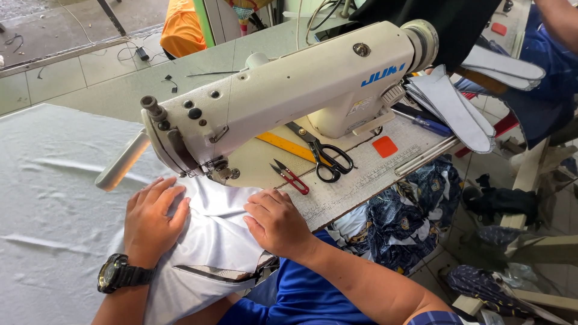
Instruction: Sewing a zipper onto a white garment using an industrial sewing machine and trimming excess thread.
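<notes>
At the lower centre of the frame, a piece of pale grey fabric (pixel 214 241) lies on the counter (pixel 373 171) under the head of a cream sewing machine (pixel 289 90), and both hands press on it. The left hand (pixel 150 219), with a black watch (pixel 117 274) at the wrist, lies flat with its fingers (pixel 165 192) spread toward the needle area. The right hand (pixel 277 222) rests just right of it, fingers curled down on the cloth, pinning rather than gripping it. Right of the hands, near the frame's centre, lie red thread snips (pixel 290 177), black scissors (pixel 325 157) and a yellow ruler (pixel 286 146). Patterned dark fabric (pixel 403 222) hangs off the counter's edge at right.
</notes>
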